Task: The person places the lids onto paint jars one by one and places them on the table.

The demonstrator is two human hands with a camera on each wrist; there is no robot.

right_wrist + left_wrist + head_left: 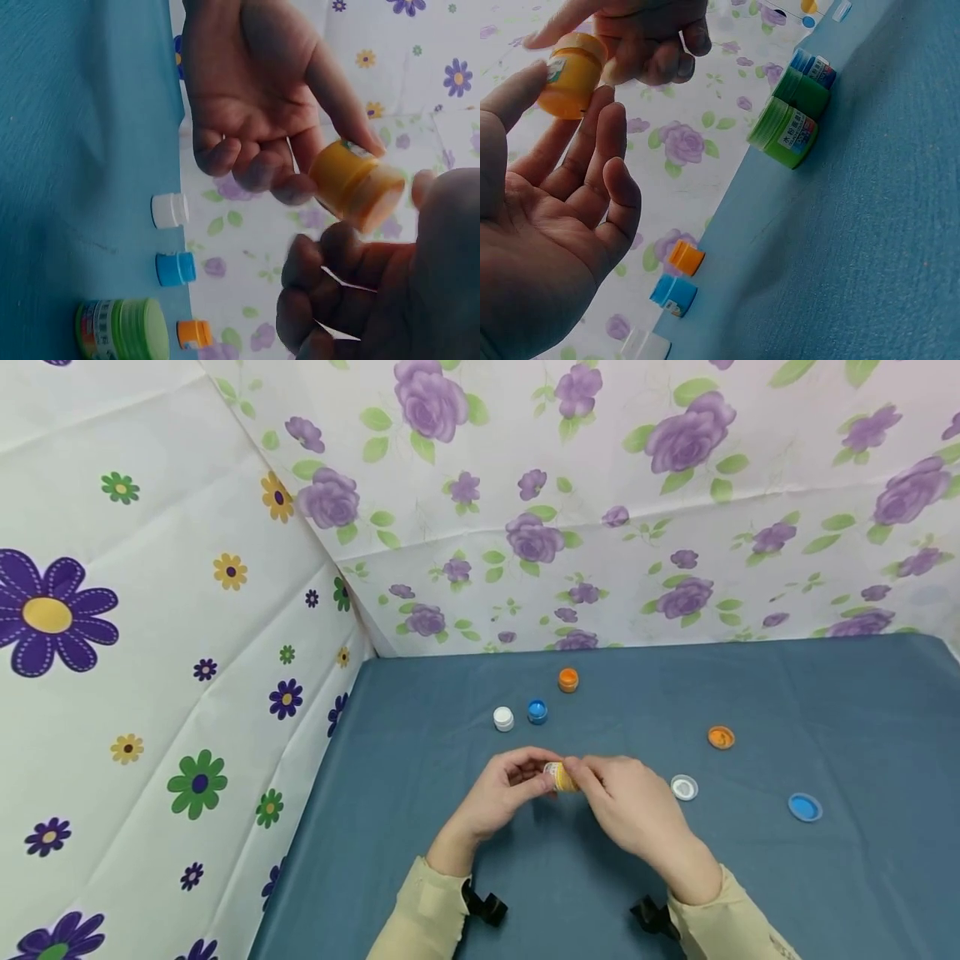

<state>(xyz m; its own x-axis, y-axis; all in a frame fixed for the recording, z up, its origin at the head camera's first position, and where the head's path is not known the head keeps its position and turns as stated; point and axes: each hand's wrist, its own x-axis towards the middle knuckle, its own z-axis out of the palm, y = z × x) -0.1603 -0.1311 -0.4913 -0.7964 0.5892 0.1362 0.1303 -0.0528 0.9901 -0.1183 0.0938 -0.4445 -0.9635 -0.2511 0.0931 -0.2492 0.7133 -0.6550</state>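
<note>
My left hand (491, 797) pinches a small yellow jar (559, 776) between thumb and fingers, off the table. In the left wrist view the jar (568, 86) is tilted, its label beside the thumb of my left hand (555, 187). My right hand (633, 802) has its thumb and fingers around the lid end. The lid (379, 196) is on the jar and looks blurred in the right wrist view, between the thumb and curled fingers of my right hand (375, 277). Part of the lid is hidden by fingers in the head view.
Beyond my hands stand lidless white (503, 719), blue (537, 712) and orange (568, 680) jars. Orange (722, 737), white (684, 787) and blue (806, 807) lids lie to the right. Larger green jars (784, 133) show in the wrist views. Flowered cloth (465, 527) hangs behind.
</note>
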